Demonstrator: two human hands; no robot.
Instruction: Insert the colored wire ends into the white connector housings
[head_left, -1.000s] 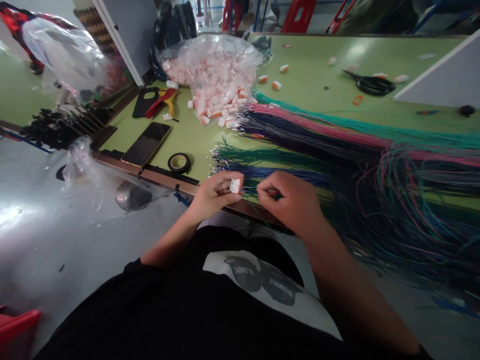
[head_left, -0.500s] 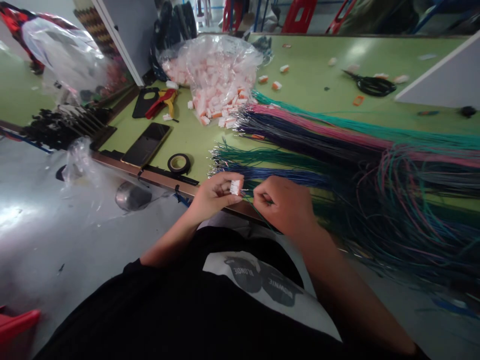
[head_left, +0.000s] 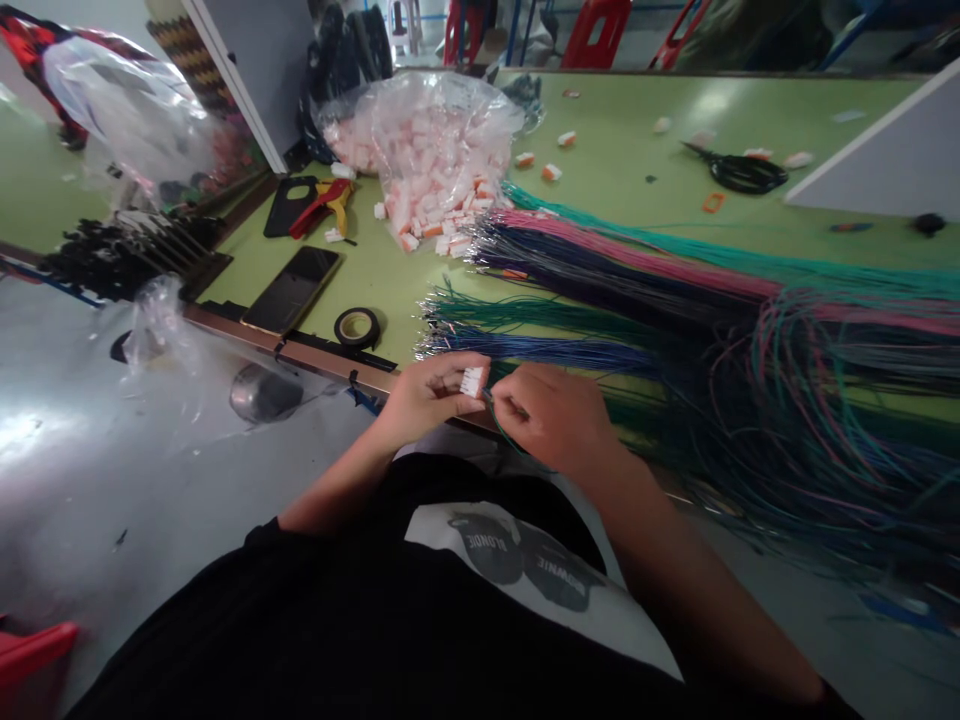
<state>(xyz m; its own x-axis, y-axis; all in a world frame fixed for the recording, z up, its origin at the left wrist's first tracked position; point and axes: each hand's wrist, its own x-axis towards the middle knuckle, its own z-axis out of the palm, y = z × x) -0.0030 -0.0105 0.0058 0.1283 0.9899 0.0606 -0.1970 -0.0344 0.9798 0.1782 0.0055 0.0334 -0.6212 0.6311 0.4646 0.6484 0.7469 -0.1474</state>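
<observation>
Near the table's front edge, my left hand (head_left: 431, 398) pinches a white and orange connector housing (head_left: 472, 382) between thumb and fingers. Close on its right, my right hand (head_left: 551, 412) is closed, fingertips pinching a thin wire right at the orange side of the housing. A green wire (head_left: 504, 432) hangs in a curve below the two hands; whether it is the pinched one is hard to make out. Just beyond the hands lie a bundle of blue wires (head_left: 585, 348) and a bundle of dark green wires (head_left: 525, 308), their metal-tipped ends pointing left.
Farther back sits a clear bag of connector housings (head_left: 442, 140), some spilling out. Pink wires (head_left: 637, 250) run to the right. On the left are a phone (head_left: 292, 290), black tape (head_left: 357, 327) and red-yellow pliers (head_left: 322, 207). Black scissors (head_left: 742, 172) lie at the back right.
My right hand has moved left, bringing the wire from a short gap up to the housing. My left hand stays nearly in place, with the housing slightly tilted.
</observation>
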